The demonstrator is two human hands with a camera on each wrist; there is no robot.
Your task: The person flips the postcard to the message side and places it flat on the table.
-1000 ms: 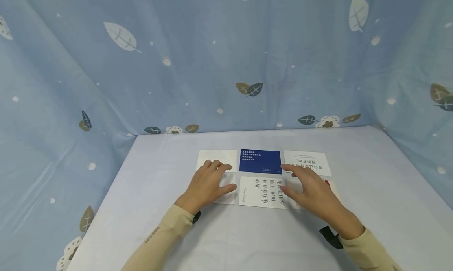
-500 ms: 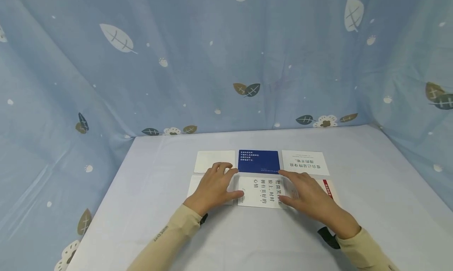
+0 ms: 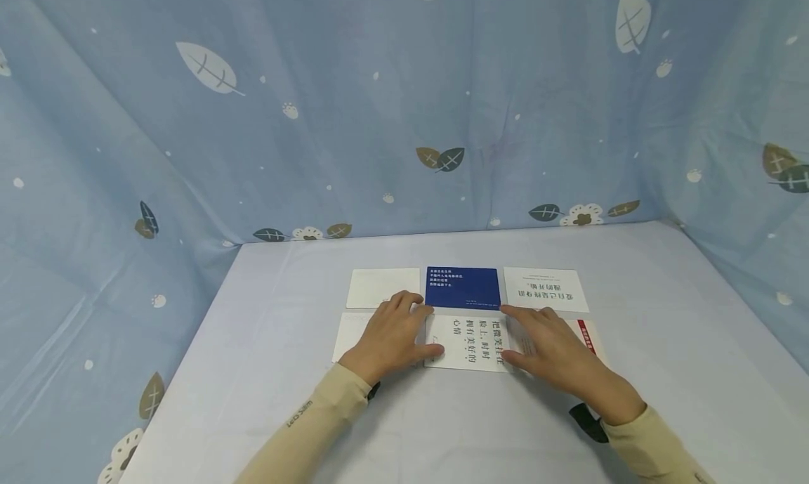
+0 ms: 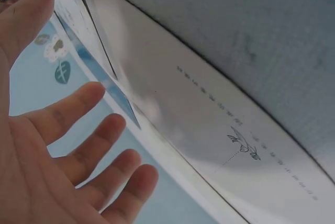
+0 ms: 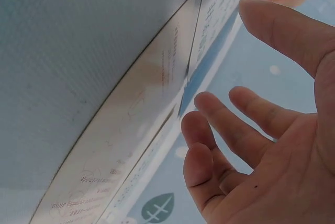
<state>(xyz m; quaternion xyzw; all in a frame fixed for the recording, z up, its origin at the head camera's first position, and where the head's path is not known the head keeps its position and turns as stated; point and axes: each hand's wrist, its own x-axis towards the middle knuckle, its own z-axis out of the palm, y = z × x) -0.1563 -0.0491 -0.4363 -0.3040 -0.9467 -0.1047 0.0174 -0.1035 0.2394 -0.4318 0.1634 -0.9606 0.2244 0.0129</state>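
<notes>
Postcards lie flat in two rows of three. In the head view my left hand [image 3: 392, 336] is over the gap between the front-left card [image 3: 350, 333] and the front-middle white card [image 3: 464, 343], its thumb at the middle card's left edge. My right hand [image 3: 556, 347] is over the front-right card with a red strip [image 3: 588, 333], thumb and index near the middle card's right edge. Large dark characters mark that middle card. Both wrist views show spread, loosely bent fingers with nothing gripped. A small bird drawing marks the card below my left hand [image 4: 78, 166].
Behind lie a plain white card [image 3: 382, 285], a dark blue card [image 3: 463, 288] and a white card with upside-down print [image 3: 547, 289]. A white cloth covers the table [image 3: 284, 287]. Blue patterned curtain [image 3: 354, 119] hangs at the back and sides.
My left hand has shifted right, from the front-left card to the middle card's left edge. The right hand has barely moved. The cards look to be in the same layout.
</notes>
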